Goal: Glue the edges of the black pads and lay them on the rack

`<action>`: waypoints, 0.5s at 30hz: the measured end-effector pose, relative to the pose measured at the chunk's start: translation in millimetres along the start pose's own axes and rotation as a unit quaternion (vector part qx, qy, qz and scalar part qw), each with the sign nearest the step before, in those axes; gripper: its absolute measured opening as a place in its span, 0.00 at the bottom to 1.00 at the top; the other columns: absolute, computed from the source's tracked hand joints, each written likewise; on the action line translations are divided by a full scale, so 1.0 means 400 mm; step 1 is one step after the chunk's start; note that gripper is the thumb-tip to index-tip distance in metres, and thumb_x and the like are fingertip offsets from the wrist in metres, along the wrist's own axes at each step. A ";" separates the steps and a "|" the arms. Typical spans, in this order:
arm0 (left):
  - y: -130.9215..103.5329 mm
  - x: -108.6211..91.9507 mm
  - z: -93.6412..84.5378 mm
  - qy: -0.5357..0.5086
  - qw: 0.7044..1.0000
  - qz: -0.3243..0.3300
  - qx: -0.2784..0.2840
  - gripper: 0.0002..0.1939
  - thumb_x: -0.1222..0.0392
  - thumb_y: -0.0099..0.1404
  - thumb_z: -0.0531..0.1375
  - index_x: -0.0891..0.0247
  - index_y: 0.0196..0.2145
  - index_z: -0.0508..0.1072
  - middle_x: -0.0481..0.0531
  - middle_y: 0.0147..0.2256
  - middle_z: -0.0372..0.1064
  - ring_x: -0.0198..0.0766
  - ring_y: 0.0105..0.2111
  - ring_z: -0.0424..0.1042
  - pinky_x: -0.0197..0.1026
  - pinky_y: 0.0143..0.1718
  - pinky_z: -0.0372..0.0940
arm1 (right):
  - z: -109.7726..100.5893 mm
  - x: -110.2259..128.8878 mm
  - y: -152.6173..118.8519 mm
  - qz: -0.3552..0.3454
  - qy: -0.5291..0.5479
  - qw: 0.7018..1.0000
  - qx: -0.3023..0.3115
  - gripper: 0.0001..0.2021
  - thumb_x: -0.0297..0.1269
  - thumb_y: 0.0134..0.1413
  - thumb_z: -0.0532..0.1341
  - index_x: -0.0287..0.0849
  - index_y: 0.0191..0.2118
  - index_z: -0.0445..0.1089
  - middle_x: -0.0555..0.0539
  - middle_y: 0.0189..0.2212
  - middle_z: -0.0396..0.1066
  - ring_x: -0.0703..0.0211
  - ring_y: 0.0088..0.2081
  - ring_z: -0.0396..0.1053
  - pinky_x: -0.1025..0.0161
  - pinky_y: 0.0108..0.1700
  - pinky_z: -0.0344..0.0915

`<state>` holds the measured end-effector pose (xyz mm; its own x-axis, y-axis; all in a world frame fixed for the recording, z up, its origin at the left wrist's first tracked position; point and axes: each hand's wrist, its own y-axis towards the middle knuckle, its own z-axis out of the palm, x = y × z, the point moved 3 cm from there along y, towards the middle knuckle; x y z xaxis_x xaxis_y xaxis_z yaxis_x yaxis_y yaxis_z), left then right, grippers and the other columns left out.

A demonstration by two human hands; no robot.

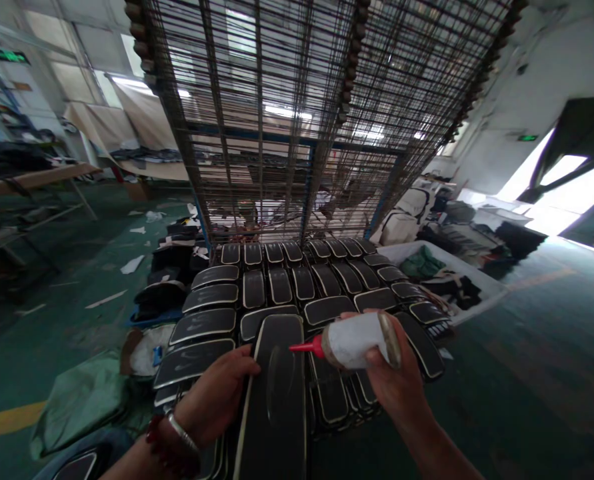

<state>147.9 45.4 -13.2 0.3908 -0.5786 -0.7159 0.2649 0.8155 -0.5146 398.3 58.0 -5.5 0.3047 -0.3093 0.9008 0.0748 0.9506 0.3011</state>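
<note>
**Near panel [277, 400] already streaked**

Its left edge is held by the left hand [221, 383]; a bottle [354, 340] is clasped in the right hand [399, 367], nozzle [307, 347] over it. Farther, left panels [203, 327] are streaked; middle panels [329, 309] appear unmarked, apparently left undone.

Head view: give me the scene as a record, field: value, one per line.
left hand: holding the left edge of a dark panel; underside of grip hidden
right hand: wrapped around a bottle
bottle pose: lying nearly sideways, red nozzle pointing left over the panel
nozzle contact: cannot tell
panel surface: glossy looped streak, pale rim
around: similar pale-rimmed panels in rows
behind: wire rack, leaning
right side: white bin with cloth items
left floor: green bag
</note>
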 end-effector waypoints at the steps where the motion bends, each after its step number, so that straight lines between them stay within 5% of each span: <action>1: 0.001 0.000 -0.002 0.000 1.000 0.002 -0.001 0.09 0.73 0.55 0.58 0.65 0.34 0.71 0.52 0.28 0.79 0.42 0.28 0.79 0.40 0.31 0.73 | 0.004 -0.009 -0.010 0.003 0.009 1.000 -0.005 0.29 0.46 0.47 0.74 0.47 0.53 0.66 0.40 0.49 0.73 0.41 0.50 0.69 0.50 0.47 0.68; 4: 0.012 0.001 -0.017 -0.001 1.000 0.008 -0.004 0.10 0.72 0.54 0.59 0.66 0.35 0.72 0.53 0.29 0.79 0.43 0.28 0.79 0.42 0.31 0.73 | 0.018 -0.046 -0.050 0.066 0.074 0.995 -0.014 0.27 0.46 0.48 0.73 0.44 0.52 0.68 0.39 0.45 0.75 0.43 0.46 0.71 0.52 0.44 0.70; 6: 0.023 0.001 -0.033 -0.002 1.000 0.011 -0.017 0.11 0.71 0.53 0.60 0.66 0.36 0.73 0.52 0.29 0.79 0.43 0.28 0.78 0.42 0.30 0.73 | 0.019 -0.076 -0.075 0.175 0.138 0.974 -0.046 0.25 0.44 0.48 0.74 0.40 0.48 0.70 0.40 0.39 0.76 0.46 0.41 0.73 0.54 0.41 0.71; 10: 0.052 0.004 -0.059 -0.010 0.999 0.009 -0.046 0.12 0.71 0.53 0.61 0.65 0.37 0.74 0.50 0.28 0.78 0.44 0.28 0.78 0.42 0.30 0.73 | -0.017 -0.105 -0.102 0.364 0.327 0.849 -0.202 0.18 0.38 0.51 0.72 0.37 0.45 0.70 0.40 0.36 0.76 0.50 0.36 0.74 0.61 0.30 0.71; 12: 0.075 0.008 -0.066 -0.014 0.997 0.009 -0.069 0.12 0.71 0.54 0.60 0.64 0.38 0.74 0.49 0.27 0.78 0.43 0.27 0.78 0.41 0.30 0.73 | -0.062 -0.089 -0.097 0.347 0.416 0.801 -0.257 0.13 0.37 0.57 0.67 0.39 0.46 0.70 0.40 0.39 0.75 0.48 0.38 0.74 0.66 0.22 0.66; 15: 0.124 0.023 -0.070 -0.014 0.993 0.010 -0.117 0.11 0.73 0.56 0.59 0.63 0.36 0.73 0.47 0.25 0.76 0.41 0.26 0.77 0.39 0.29 0.71 | -0.183 -0.045 -0.095 0.236 0.488 0.767 -0.343 0.10 0.38 0.64 0.59 0.41 0.47 0.70 0.40 0.43 0.73 0.45 0.44 0.72 0.69 0.20 0.63</action>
<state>140.1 80.2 -58.4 0.4184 -0.5595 -0.7155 0.0466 0.8000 -0.5983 459.6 29.3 -56.1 0.9923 -0.0784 0.0956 0.1171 0.8437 -0.5239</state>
